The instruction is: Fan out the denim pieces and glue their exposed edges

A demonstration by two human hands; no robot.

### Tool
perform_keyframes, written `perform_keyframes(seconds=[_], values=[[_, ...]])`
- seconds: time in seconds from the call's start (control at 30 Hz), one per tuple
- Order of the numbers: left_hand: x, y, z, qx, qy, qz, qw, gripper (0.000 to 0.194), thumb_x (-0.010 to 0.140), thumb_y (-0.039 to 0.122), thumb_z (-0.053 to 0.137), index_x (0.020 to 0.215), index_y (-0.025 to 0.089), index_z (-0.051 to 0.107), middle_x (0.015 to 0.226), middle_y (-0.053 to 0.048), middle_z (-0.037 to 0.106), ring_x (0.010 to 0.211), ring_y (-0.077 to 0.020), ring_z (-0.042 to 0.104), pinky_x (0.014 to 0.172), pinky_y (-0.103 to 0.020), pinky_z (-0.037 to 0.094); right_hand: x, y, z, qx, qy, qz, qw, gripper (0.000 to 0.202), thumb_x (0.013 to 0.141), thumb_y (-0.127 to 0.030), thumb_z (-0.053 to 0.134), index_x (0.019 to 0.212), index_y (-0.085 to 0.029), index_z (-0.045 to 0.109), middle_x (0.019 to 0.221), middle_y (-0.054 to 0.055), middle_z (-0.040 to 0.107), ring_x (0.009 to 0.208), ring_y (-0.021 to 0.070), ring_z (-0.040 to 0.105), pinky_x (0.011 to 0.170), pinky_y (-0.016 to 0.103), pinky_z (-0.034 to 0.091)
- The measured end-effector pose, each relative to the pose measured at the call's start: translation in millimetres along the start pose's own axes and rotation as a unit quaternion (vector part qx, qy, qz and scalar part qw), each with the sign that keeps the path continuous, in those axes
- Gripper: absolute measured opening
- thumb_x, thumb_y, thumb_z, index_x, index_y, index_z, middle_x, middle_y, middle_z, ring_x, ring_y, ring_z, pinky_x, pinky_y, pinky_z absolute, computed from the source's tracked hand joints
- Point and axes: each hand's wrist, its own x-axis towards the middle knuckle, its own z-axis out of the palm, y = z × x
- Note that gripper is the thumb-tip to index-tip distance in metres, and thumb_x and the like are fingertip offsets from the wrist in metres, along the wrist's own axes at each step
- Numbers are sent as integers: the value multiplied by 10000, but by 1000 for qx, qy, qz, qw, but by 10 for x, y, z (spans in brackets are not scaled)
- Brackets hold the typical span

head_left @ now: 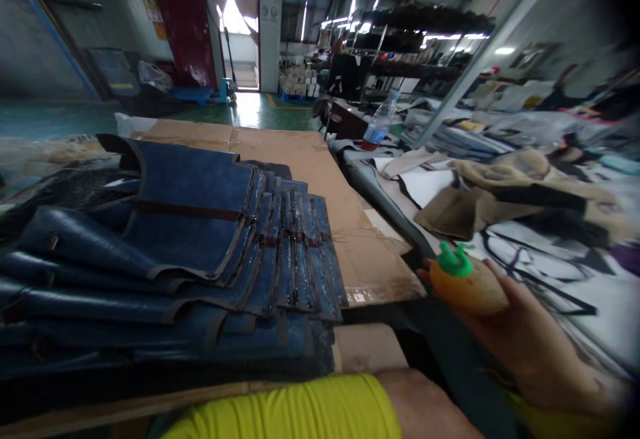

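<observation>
My right hand (530, 339) is wrapped around a rounded orange squeeze bottle (467, 289) with a bright green top, held up at the right. My left hand (425, 402) shows only in part at the bottom edge, past a yellow sleeve (295, 409); its fingers are out of sight. Left of both hands lies a fanned stack of blue leather-like panels (193, 196) with dark edges and a brown strip across them. Along the right ends of the panels, the overlapping edges look wet and shiny.
Cardboard (295, 149) lies under the panels. To the right, a cluttered surface holds a plastic bottle (379, 126), brown fabric pieces (455, 212) and a pair of glasses (525, 256). A slanted metal post (465, 79) rises there. A pallet jack (229, 86) stands by the far doorway.
</observation>
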Motion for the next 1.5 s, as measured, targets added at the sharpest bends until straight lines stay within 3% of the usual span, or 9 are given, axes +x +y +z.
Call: perform_keyframes(seconds=[0.13, 0.3, 0.47, 0.63, 0.73, 0.87, 1.0, 1.37, 1.5], values=[[-24, 74, -17, 29, 43, -35, 998, 341, 877, 367, 357, 1120, 240, 560, 1112, 15, 646, 954, -186, 621, 686, -291, 483, -284, 36, -463, 66, 92, 29, 993, 306, 832, -354, 431, 1029, -261, 645, 1029, 88, 672, 865, 258, 661, 550, 294, 585], [-136, 174, -28, 82, 132, -74, 985, 248, 866, 316, 422, 994, 219, 610, 928, -19, 683, 848, -198, 624, 698, -312, 465, -768, 52, -876, 163, 85, -59, 981, 321, 862, -331, 443, 1149, -304, 586, 1100, 83, 644, 964, 252, 630, 595, 300, 580], [-323, 382, 111, 61, 238, -74, 966, 197, 867, 278, 456, 999, 210, 585, 920, -12, 663, 893, -186, 576, 808, -339, 432, -1274, 383, -970, 247, 19, -59, 967, 494, 756, -433, 677, 1193, -244, 547, 1196, 113, 589, 1096, 249, 560, 751, 264, 556], [-661, 696, 484, 20, 249, -60, 966, 152, 853, 236, 482, 979, 218, 565, 900, 8, 656, 867, -162, 554, 796, -316, 406, -1387, 830, -989, 187, -33, -31, 981, 520, 704, -504, 713, 1138, -245, 589, 1187, 102, 596, 1113, 260, 546, 793, 302, 543], [-916, 826, 567, 4, 261, -70, 963, 151, 846, 214, 487, 976, 212, 563, 892, 7, 657, 849, -154, 556, 760, -293, 406, -1272, 854, -913, 95, -26, -83, 992, 450, 774, -526, 625, 1147, -275, 592, 1183, 81, 597, 1091, 262, 556, 798, 358, 543], [-1259, 826, 390, -16, 341, -125, 932, 177, 868, 206, 455, 991, 200, 581, 909, -20, 654, 872, -161, 557, 795, -298, 411, -1071, 633, -618, -43, -39, -194, 979, 463, 788, -484, 620, 1194, -276, 540, 1277, 67, 521, 1110, 274, 529, 809, 376, 534], [-1502, 695, 251, -28, 396, -181, 900, 182, 868, 186, 457, 970, 180, 608, 914, -39, 655, 887, -170, 558, 819, -308, 420, -901, 441, -254, -108, -32, -259, 959, 548, 753, -471, 659, 1223, -263, 467, 1141, 73, 584, 1013, 263, 574, 814, 369, 512], [-1558, 590, 277, -86, 414, -208, 882, 171, 848, 158, 483, 913, 168, 641, 879, -42, 660, 875, -151, 581, 840, -274, 434, -638, 106, 424, -443, -98, -351, 819, 484, 739, -517, 633, 1105, -222, 517, 1003, 53, 595, 893, 253, 573, 758, 359, 496], [-1561, 592, 279, -84, 414, -216, 880, 180, 854, 160, 474, 924, 168, 640, 872, -40, 660, 872, -151, 581, 847, -280, 433, -636, 56, 510, -484, -99, -349, 796, 452, 739, -520, 625, 1066, -220, 537, 954, 47, 607, 862, 252, 580, 739, 347, 494]])
